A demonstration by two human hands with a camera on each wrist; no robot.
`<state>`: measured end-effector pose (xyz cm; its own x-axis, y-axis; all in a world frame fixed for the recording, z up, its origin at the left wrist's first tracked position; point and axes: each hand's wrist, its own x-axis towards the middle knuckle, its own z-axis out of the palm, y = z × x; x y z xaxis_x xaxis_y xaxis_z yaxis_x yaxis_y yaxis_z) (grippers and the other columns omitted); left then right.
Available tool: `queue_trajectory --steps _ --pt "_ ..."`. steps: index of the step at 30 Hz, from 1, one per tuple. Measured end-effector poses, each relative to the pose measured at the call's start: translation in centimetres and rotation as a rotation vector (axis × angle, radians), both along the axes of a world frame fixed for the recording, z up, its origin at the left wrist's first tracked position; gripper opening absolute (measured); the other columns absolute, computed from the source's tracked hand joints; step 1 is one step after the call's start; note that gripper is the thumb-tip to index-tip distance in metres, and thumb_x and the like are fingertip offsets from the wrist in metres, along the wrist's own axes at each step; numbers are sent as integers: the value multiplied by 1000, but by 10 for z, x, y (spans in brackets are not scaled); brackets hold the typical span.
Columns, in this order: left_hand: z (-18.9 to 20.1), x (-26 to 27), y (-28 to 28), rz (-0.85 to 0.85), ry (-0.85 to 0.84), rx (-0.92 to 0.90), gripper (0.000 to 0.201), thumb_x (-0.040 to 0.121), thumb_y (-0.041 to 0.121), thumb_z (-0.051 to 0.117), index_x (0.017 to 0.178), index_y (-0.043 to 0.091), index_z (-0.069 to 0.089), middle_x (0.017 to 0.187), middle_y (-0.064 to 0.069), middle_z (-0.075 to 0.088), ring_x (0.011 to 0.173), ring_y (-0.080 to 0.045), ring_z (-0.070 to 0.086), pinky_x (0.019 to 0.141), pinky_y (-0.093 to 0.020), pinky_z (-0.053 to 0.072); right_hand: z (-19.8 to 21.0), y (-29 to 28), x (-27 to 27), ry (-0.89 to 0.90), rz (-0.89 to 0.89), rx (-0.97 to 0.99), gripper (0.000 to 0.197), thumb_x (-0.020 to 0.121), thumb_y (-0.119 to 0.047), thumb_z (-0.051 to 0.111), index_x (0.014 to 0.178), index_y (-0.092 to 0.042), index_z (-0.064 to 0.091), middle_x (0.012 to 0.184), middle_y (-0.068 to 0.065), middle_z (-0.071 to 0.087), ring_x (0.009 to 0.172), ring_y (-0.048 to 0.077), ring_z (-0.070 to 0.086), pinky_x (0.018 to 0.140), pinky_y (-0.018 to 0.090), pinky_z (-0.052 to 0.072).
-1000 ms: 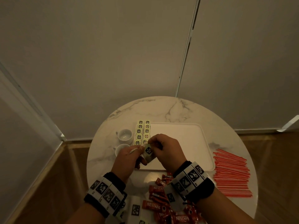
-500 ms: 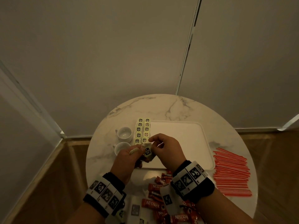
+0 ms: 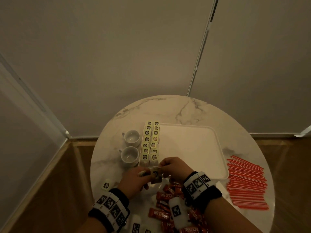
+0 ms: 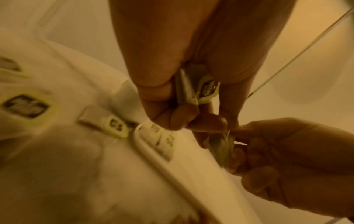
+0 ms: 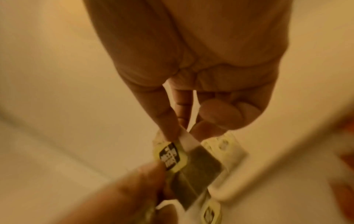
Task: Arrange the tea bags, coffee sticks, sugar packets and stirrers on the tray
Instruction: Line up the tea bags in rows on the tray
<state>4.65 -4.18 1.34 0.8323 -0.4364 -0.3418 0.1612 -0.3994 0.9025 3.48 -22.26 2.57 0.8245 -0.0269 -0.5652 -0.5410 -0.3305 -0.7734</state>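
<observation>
A tea bag [image 3: 155, 176], pinched between the left hand [image 3: 134, 181] and right hand [image 3: 175, 169], has been drawn nearer from the tray [image 3: 193, 148], so placement is judged pending.

My head view is dim and warm, walls bowed at the edges. Both wrist views are amber, soft and smeared toward the corners.

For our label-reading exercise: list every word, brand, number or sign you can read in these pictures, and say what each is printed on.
"NESCAFE": on the red coffee sticks heaped at the near table edge.
Tea bag tags in two rows on the tray: dark label, print too small to read.
Tag of the tea bag held by both hands: blurred, unreadable.
Wrist bands: black-and-white square code markers; small digits unreadable.
</observation>
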Motion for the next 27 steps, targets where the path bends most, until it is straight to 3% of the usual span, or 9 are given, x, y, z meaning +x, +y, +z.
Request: queue_trajectory --steps 3,6,10,13,15,17,20,23,27 --pt "-20 2 3 -3 4 88 15 86 14 67 84 0 71 64 -6 64 49 -9 57 51 -19 44 -13 -1 1 124 -44 105 10 83 -8 65 75 -12 67 67 3 63 66 15 59 56 27 46" --pt "-29 6 3 12 24 97 18 87 14 67 82 -3 70 72 -18 65 49 -10 56 49 -18 43 -19 -2 7 164 -55 129 10 83 -9 67 73 -11 70 61 -1 64 66 16 59 57 28 47" --pt "-37 15 4 118 38 87 10 88 15 66 79 13 71 74 -3 68 52 -10 58 50 -19 47 -23 0 22 121 -75 90 7 84 -16 67 78 -16 69 72 -1 65 66 13 58 51 24 45" --pt "-45 20 6 251 28 128 4 88 24 66 89 21 68 82 -2 70 70 -18 65 56 -25 52 -29 7 40 59 -165 32 5 87 -15 65 87 -11 69 76 5 62 61 14 53 47 23 42" --pt "-49 20 9 292 3 189 8 88 27 65 86 19 63 75 -3 68 67 -18 63 58 -27 50 -36 14 50 61 -226 12 8 87 -14 65 89 -8 70 71 7 60 57 16 50 45 23 41" --pt "-51 20 11 250 -16 217 11 89 26 64 81 18 62 71 -1 66 63 -14 60 60 -27 49 -43 22 58 79 -246 -17 7 87 -13 65 82 -9 70 66 7 59 55 17 51 46 25 43" --pt "-52 19 13 118 -70 243 10 90 20 60 82 23 65 75 8 65 68 -6 59 65 -23 47 -56 35 63 81 -208 -99 13 86 -15 64 74 -16 68 70 6 63 64 21 58 57 29 49" --pt "-54 21 13 4 -175 330 19 92 18 53 99 28 68 93 13 64 87 -5 60 75 -20 45 -65 43 64 78 -201 -125 20 87 -18 62 67 -22 64 80 7 66 67 21 61 57 28 52" --pt "-60 22 13 -103 -239 444 30 94 23 53 122 30 62 117 5 51 110 -14 53 95 -27 44 -70 46 64 48 -198 -199 27 87 -21 57 61 -26 56 87 12 71 83 31 69 75 40 59"
